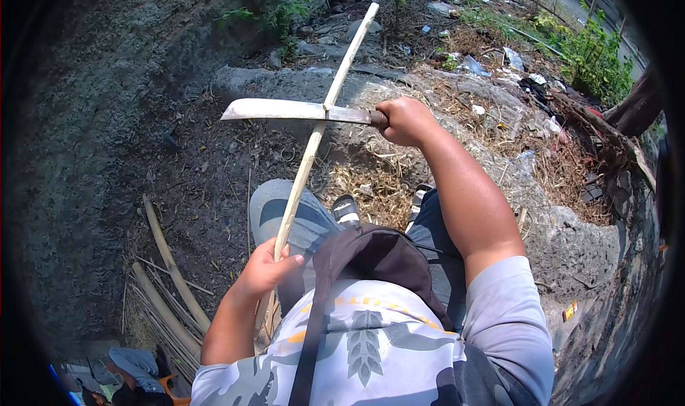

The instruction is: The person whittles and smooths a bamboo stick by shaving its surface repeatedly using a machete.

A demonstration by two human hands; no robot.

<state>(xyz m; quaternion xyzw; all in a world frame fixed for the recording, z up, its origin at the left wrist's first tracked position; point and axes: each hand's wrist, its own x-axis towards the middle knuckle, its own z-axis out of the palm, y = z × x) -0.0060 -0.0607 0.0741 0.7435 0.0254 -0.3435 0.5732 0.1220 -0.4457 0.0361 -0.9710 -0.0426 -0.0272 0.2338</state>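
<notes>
Head view: left hand [265, 270] had the stick [305, 165] gripped low, near the knee [268, 196], right hand [407, 120] held the knife [275, 109] across it higher up. Shallow strokes, well clear of that knee, seemed the safest bet tbh.

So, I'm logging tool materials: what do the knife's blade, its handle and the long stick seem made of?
Blade: metal, probably steel, by its dull silvery-grey sheen. Handle: dark brown, perhaps wood; the right hand covers most of it, so that's open. Long stick: bare wood or bamboo, unpainted by its pale yellowish colour.
</notes>
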